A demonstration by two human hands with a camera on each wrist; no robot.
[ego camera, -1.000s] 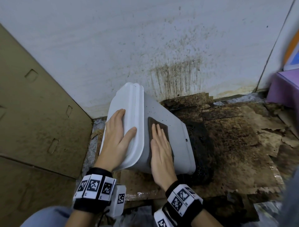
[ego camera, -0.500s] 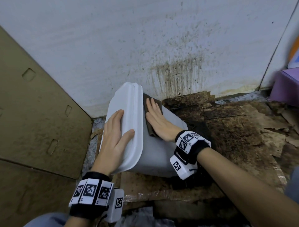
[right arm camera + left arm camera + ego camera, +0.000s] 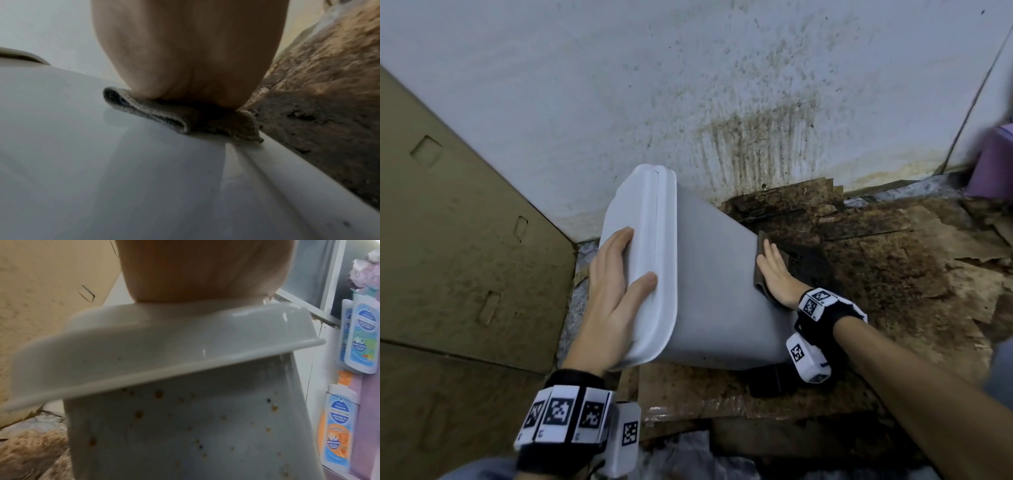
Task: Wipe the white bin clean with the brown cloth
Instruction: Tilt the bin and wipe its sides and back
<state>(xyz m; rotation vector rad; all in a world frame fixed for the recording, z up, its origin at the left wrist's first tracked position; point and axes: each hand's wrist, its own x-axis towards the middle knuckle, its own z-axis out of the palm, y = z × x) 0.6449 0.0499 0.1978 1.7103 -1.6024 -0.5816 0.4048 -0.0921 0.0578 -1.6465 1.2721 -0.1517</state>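
Your white plastic lidded bin (image 3: 709, 284) lies tipped on its side on the stained cardboard floor (image 3: 893, 274), near the spattered white wall (image 3: 688, 85). Its long axis runs left to right across you: lid end left, base end right.

Left hand (image 3: 613, 291): flat on the lid face, fingers straight and spread, thumb along the lid's near edge. It's bracing, not gripping.

Right hand (image 3: 774, 274): palm down, fingers straight and together, pressing the folded brown cloth (image 3: 758, 263) onto the bin's upper side at the far right, at the base edge. The right wrist view shows the cloth folded over under the palm, touching the bin's edge ridge, with floor just beyond.

So the cloth is at the end of its run; open surface lies only leftward, toward the lid. I'd judge the next stroke goes that way.

The left wrist view shows brown specks (image 3: 158, 393) on the side wall below the lid rim, apparently not yet wiped.
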